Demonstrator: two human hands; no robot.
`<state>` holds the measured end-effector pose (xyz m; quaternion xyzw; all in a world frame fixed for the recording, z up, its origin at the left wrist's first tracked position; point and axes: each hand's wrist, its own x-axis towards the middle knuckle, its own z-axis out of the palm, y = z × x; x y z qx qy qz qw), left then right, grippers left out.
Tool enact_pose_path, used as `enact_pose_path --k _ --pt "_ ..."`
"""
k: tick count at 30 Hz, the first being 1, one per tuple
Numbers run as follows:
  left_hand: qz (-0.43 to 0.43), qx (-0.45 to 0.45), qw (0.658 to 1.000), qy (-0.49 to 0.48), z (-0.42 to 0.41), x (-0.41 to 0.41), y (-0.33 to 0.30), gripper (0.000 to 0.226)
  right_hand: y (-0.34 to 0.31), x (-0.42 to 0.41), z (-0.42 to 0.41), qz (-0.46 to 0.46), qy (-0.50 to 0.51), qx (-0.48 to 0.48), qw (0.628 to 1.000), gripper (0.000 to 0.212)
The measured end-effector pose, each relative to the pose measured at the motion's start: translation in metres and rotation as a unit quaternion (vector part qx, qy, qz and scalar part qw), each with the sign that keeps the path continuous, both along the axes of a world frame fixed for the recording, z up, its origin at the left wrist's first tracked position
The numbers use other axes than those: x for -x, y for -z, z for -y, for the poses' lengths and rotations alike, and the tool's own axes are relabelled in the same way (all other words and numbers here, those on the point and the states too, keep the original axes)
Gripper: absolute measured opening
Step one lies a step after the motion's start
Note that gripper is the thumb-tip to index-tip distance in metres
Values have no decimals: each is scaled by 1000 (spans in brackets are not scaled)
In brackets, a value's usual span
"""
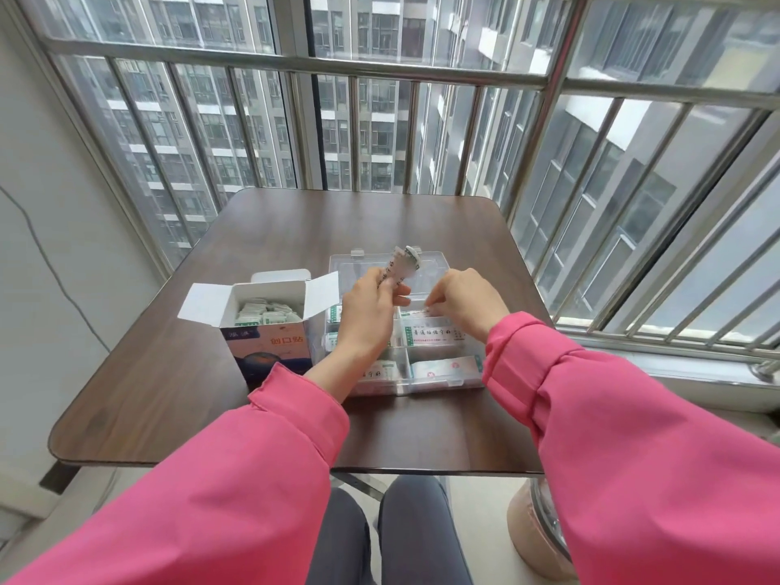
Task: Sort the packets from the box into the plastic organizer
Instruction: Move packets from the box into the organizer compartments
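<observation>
The box (270, 331) stands open at nine o'clock of the plastic organizer (405, 331), just beside it; its blue front bears orange characters reading 创口贴, and small white packets (266, 315) with green print fill it. The left hand (367, 314) grips a bunch of packets (399, 266) upright above the organizer, fingers curled round them; their print is too blurred to read. The right hand (460, 306) reaches into a far compartment at one o'clock, fingertips pinching a packet edge (428, 308). Packets lie flat in the near compartments, green-lettered, one ending 贴; the clear lid (426, 268) lies open at twelve o'clock. The brown table (169, 394) has bare room at six and twelve o'clock; its far edge meets the window bars (380, 133).
</observation>
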<state>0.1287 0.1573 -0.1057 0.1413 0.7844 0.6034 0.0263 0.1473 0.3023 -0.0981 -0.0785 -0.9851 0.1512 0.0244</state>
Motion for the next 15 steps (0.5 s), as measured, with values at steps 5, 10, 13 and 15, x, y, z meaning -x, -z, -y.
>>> enact_pose_path --k 5,10,13,15 --pt "69 -109 991 26 2 -7 -2 11 -17 -10 1 -116 27 171 978 21" --pt "138 -167 975 58 1 -13 -7 10 -30 -26 6 -121 12 435 892 9" --pt "139 -162 973 92 1 -17 -11 9 -27 -29 3 -139 7 402 905 9" --pt "143 -168 971 93 1 -18 -14 16 -26 -29 3 -147 12 407 902 12"
